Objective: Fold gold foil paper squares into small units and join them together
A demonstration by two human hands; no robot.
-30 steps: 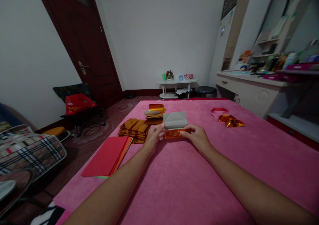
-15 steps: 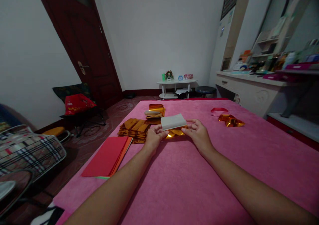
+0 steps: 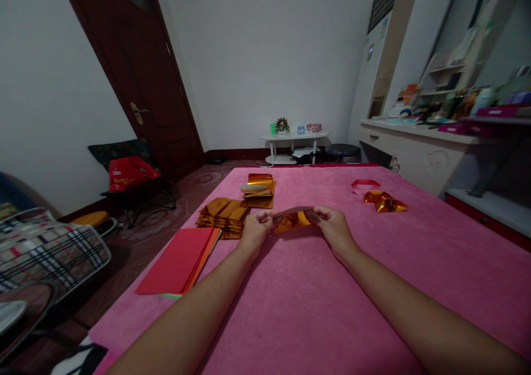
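Between my two hands is a piece of gold foil paper point(image 3: 293, 222), bent so that a dull edge runs along its top and the shiny gold side shows below. My left hand point(image 3: 257, 230) pinches its left end and my right hand point(image 3: 333, 228) pinches its right end. Left of my left hand lies a heap of folded gold foil pieces point(image 3: 224, 215). Behind that heap sits a stack of gold foil sheets point(image 3: 263, 182) with a pale, rounded object point(image 3: 254, 188) on it.
Red and orange paper sheets point(image 3: 178, 261) lie on the pink table cover point(image 3: 307, 308) near my left forearm. Toward the right back are a pink-red ribbon loop point(image 3: 365, 183) and a crumpled gold foil piece point(image 3: 385, 201). Beyond the table stands a low white table point(image 3: 290, 137).
The paper has tilted and bent: its pale side faced me before, and now mostly an edge and the gold side show. Both hands have stayed at its ends.
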